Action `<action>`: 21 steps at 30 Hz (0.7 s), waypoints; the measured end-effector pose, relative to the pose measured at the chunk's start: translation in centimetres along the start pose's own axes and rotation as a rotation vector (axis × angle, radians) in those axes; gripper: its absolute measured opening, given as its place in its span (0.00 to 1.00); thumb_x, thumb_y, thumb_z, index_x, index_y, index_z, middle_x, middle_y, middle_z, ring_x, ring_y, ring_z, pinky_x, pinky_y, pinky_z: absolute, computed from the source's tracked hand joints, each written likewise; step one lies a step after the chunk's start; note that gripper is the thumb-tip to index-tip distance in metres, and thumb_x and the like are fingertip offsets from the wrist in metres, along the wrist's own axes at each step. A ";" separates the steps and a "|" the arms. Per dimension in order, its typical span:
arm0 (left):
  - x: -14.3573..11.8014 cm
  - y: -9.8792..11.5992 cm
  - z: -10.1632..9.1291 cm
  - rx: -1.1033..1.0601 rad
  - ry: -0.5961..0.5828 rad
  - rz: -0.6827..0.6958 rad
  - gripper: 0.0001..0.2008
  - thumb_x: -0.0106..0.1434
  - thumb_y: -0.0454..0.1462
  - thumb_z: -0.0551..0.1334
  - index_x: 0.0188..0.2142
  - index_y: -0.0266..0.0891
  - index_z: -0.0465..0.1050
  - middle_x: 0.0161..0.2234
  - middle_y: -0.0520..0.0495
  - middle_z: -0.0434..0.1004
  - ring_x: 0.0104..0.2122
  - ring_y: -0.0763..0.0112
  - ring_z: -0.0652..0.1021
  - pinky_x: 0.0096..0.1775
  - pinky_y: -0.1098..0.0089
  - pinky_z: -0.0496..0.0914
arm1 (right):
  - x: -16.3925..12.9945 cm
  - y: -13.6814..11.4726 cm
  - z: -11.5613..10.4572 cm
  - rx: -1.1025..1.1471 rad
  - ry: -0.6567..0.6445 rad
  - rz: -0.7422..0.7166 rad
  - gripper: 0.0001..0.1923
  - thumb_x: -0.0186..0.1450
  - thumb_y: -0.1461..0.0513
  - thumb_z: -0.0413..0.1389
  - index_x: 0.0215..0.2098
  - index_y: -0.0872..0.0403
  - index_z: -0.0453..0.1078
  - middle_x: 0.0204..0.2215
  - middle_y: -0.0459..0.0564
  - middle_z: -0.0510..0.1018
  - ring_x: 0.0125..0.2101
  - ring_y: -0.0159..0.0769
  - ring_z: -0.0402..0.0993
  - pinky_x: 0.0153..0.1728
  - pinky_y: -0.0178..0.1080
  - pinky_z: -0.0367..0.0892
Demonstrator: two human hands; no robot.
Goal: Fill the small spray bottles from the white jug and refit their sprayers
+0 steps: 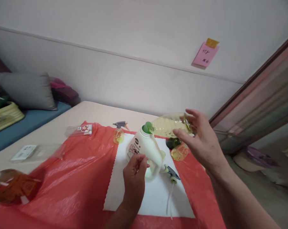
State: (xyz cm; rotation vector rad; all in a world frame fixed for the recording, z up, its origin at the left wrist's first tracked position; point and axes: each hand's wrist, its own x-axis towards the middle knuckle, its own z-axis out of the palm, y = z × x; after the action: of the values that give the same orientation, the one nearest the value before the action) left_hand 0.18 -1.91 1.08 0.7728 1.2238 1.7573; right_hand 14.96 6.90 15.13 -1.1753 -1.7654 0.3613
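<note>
Holding one white jug (146, 149), one clear bottle (169, 126); two spray bottles (118, 133) nearby.

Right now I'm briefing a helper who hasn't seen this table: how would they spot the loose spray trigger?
Find the white cloth on the red plastic sheet. Just right of the white jug that the left hand steadies lies the spray trigger. Unlike the trigger on the small yellow spray bottle, it lies detached, tube trailing.
</note>
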 end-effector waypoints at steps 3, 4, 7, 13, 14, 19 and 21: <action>0.0 0.0 -0.1 -0.011 0.003 -0.013 0.10 0.63 0.44 0.64 0.38 0.40 0.76 0.33 0.49 0.80 0.32 0.69 0.79 0.39 0.69 0.71 | 1.7 -1.3 0.7 0.024 0.021 -0.050 0.33 0.54 0.50 0.64 0.55 0.48 0.62 0.49 0.52 0.75 0.51 0.47 0.72 0.54 0.56 0.65; 0.0 0.0 -0.2 -0.006 0.003 -0.015 0.10 0.63 0.43 0.64 0.38 0.40 0.76 0.33 0.49 0.80 0.32 0.69 0.79 0.39 0.69 0.71 | 2.2 -1.6 0.9 0.024 0.018 -0.057 0.32 0.54 0.51 0.64 0.54 0.48 0.62 0.48 0.51 0.75 0.50 0.46 0.72 0.54 0.56 0.65; 0.1 -0.1 -0.3 0.020 -0.008 -0.017 0.09 0.63 0.43 0.64 0.38 0.40 0.76 0.33 0.49 0.80 0.32 0.69 0.79 0.39 0.68 0.71 | 3.4 -2.5 1.6 0.020 0.004 -0.069 0.30 0.54 0.51 0.64 0.52 0.47 0.63 0.47 0.51 0.76 0.48 0.46 0.73 0.51 0.55 0.66; 0.3 -0.2 -0.3 0.011 -0.016 -0.043 0.09 0.63 0.43 0.63 0.38 0.41 0.76 0.34 0.49 0.80 0.32 0.68 0.78 0.39 0.67 0.71 | 4.5 -3.8 2.4 -0.066 -0.012 -0.121 0.28 0.56 0.49 0.62 0.52 0.48 0.66 0.46 0.51 0.76 0.46 0.48 0.74 0.50 0.57 0.67; 0.4 -0.2 -0.3 0.011 -0.016 -0.043 0.09 0.63 0.43 0.63 0.38 0.41 0.76 0.34 0.49 0.81 0.32 0.68 0.78 0.39 0.67 0.71 | 4.5 -3.9 2.4 -0.074 -0.009 -0.131 0.27 0.56 0.49 0.62 0.52 0.48 0.67 0.47 0.51 0.76 0.46 0.48 0.74 0.50 0.57 0.67; 0.2 -0.2 -0.2 0.018 -0.020 -0.043 0.09 0.64 0.43 0.63 0.38 0.41 0.76 0.34 0.49 0.81 0.32 0.67 0.79 0.39 0.67 0.71 | 4.5 -3.8 2.6 -0.051 0.002 -0.149 0.27 0.57 0.48 0.62 0.52 0.48 0.67 0.48 0.52 0.77 0.47 0.49 0.74 0.50 0.59 0.67; 0.2 -0.3 -0.2 0.021 -0.024 -0.046 0.09 0.63 0.43 0.63 0.38 0.41 0.76 0.34 0.49 0.81 0.32 0.67 0.79 0.39 0.67 0.71 | 4.4 -3.3 2.5 -0.018 0.014 -0.130 0.28 0.57 0.48 0.63 0.53 0.48 0.67 0.48 0.52 0.77 0.47 0.49 0.74 0.51 0.58 0.67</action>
State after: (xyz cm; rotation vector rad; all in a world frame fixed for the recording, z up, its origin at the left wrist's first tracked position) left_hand 0.04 -1.76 0.77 0.7702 1.2360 1.6958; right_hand 10.63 9.51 18.44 -1.0664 -1.8254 0.2598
